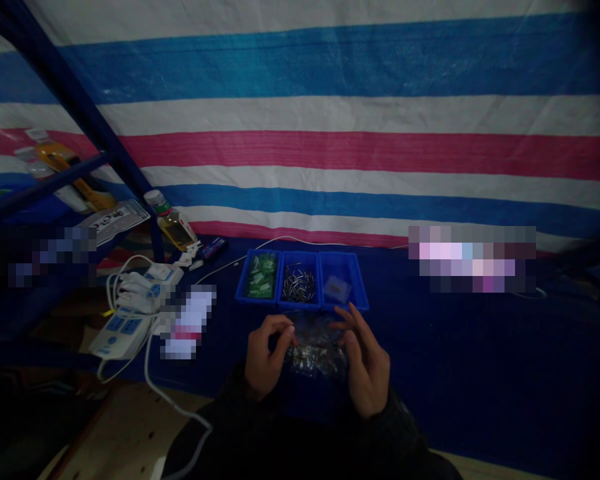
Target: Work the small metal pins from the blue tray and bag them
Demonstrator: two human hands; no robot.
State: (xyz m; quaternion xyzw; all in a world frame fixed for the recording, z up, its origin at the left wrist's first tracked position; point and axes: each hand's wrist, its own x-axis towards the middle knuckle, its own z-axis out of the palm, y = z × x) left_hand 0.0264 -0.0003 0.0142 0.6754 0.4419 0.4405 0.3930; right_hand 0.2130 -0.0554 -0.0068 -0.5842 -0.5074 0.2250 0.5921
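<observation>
My left hand point(266, 359) has its thumb and index finger pinched together at the left edge of a clear plastic bag point(307, 359). Several such bags lie in a shiny heap between my hands; what is in them is too dark to tell. On the right side of the heap, my right hand point(369, 365) has its fingers apart, the fingertips close to the plastic. Just beyond stand three blue bins: the left bin point(241, 288) has small green packets point(261, 277), the middle bin point(286, 259) short metal pins point(299, 285), the right bin point(347, 267) a small clear packet point(337, 289).
Left of the bins are a blurred-out phone-like object point(189, 323), white power strips point(123, 333) with plugs and cables, and a bottle point(173, 223) of yellow liquid. A pixelated bright object point(473, 259) sits at the back right. Striped sheeting point(330, 153) hangs behind the blue table point(460, 373).
</observation>
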